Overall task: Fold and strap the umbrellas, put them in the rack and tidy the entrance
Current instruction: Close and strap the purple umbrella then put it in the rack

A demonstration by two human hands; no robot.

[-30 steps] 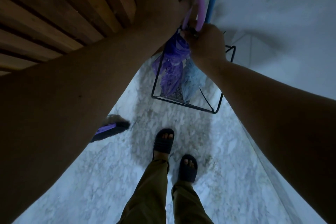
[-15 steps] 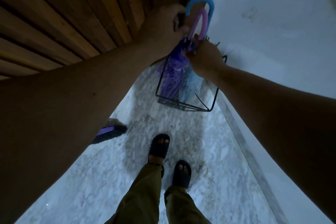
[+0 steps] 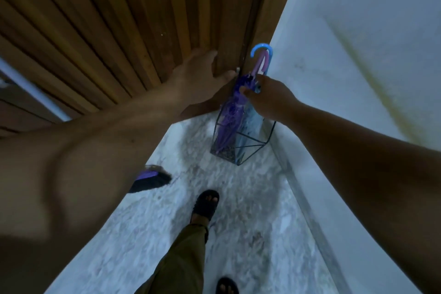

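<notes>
A folded purple umbrella and a folded light-blue umbrella stand upright in a black wire rack in the corner between the wooden door and the white wall. Their hooked handles stick up side by side. My right hand is closed around the tops of both canopies, with the thumb pressed on the purple one. My left hand is spread flat against the wooden slats, and its fingertips are beside the purple umbrella's top. It holds nothing.
A dark brush with a purple band lies on the marble floor to the left. The slatted wooden door fills the upper left and the white wall the right. My sandalled foot stands behind the rack.
My left hand has let go of the umbrella handles and opened against the door. My right hand has slid lower on the canopies. The rack now sits deeper in the corner.
</notes>
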